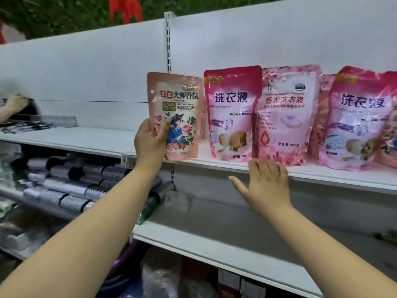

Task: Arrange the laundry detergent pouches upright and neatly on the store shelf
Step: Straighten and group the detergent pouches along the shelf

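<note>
1. Along the white store shelf [225, 163], at its front lip, a row of pink laundry detergent pouches stands upright: a magenta pouch [232, 112], a rose-patterned pouch [286, 117] just beside it and touching, and a further magenta pouch [361, 121] at the right, with others partly hidden behind and at the picture's edge.

2. At the left end of that row is the peach pouch [175, 115], upright and facing forward, its base at or just above the shelf lip; whether it rests on the shelf I cannot tell.

3. Handling, as I judge it: these are soft film pouches of liquid, bottom-heavy and glossy, so likely to sag, slump or slide. The lower side edges, where the bag is full and firm, look the best place to hold; the flat top seal would let the body swing.

4. My left hand [150, 143] grips the peach pouch at its lower left edge, thumb across the front and fingers curled behind.

5. My right hand [268, 181] holds nothing: fingers straight and slightly spread, tips at the shelf lip below the magenta and rose-patterned pouches, thumb out to the left. Contact with the lip is unclear.
</note>
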